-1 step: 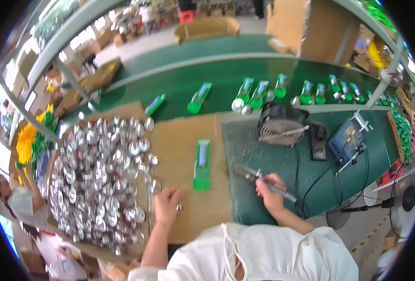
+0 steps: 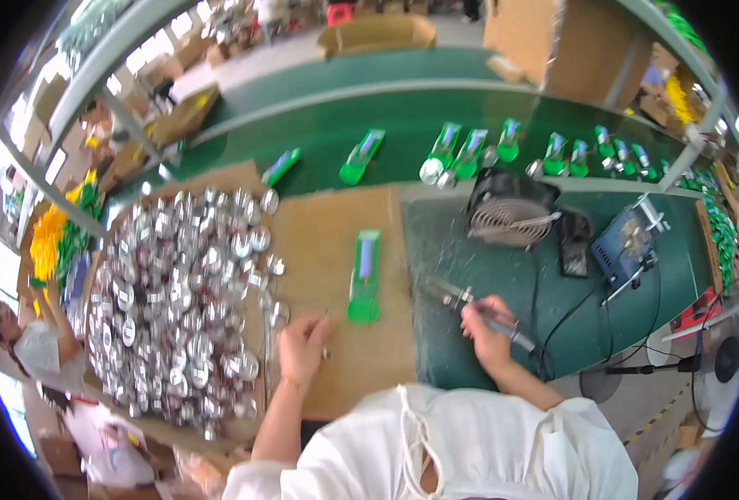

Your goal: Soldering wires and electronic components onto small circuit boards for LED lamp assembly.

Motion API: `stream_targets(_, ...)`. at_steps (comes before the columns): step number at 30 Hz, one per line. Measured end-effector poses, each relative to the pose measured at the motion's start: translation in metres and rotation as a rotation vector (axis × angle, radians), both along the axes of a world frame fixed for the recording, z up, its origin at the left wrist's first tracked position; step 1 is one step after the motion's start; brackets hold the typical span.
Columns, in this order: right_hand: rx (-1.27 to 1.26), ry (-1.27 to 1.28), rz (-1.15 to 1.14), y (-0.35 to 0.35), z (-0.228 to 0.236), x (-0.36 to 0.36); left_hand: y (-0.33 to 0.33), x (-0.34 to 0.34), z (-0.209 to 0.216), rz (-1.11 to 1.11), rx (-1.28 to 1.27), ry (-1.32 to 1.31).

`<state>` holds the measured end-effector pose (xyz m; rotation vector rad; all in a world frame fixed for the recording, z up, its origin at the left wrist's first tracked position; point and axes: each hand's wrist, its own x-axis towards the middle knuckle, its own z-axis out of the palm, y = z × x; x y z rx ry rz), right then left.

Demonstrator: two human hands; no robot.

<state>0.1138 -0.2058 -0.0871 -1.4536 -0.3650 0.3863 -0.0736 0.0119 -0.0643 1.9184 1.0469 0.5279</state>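
Observation:
My left hand [image 2: 303, 352] is pinched closed over the left edge of a brown cardboard sheet [image 2: 336, 229]. A thin wire seems to stick up from its fingertips, and a small shiny piece [image 2: 327, 354] shows beside them; what exactly it holds is too small to tell. My right hand [image 2: 489, 333] grips a soldering iron [image 2: 509, 332] by its handle, the metal end pointing left over the dark green mat. Between the hands, apart from both, a green plastic housing [image 2: 364, 302] with a lilac cylinder inside lies on the cardboard.
Silvery round parts [image 2: 173, 308] are heaped at the left. Several green housings [image 2: 361, 158] line the green surface behind. A black fan [image 2: 511, 212], a black block [image 2: 575, 242] and a blue box [image 2: 623, 250] with cables stand right. A co-worker [image 2: 40, 342] is at far left.
The whole scene sits slightly higher in the picture as the view has shifted. Both hands keep about the same pose, the right still on the soldering iron.

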Motion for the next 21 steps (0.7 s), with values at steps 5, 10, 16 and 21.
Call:
stream_targets(5, 0.028, -0.058, 0.069, 0.009, 0.017, -0.009, -0.001, 0.02, -0.005, -0.021, 0.062, -0.061)
stream_targets(10, 0.003, -0.256, 0.17, 0.027, 0.023, -0.019, 0.0, 0.032, -0.011, -0.074, 0.12, -0.089)
stream_targets(16, -0.066, -0.198, 0.167, 0.039, 0.016, -0.024, -0.003, 0.04, -0.014, -0.114, 0.091, -0.107)
stream_targets(21, -0.064, -0.167, 0.182, 0.05, 0.009, -0.023, 0.001, 0.048, -0.017, -0.122, 0.115, -0.073)
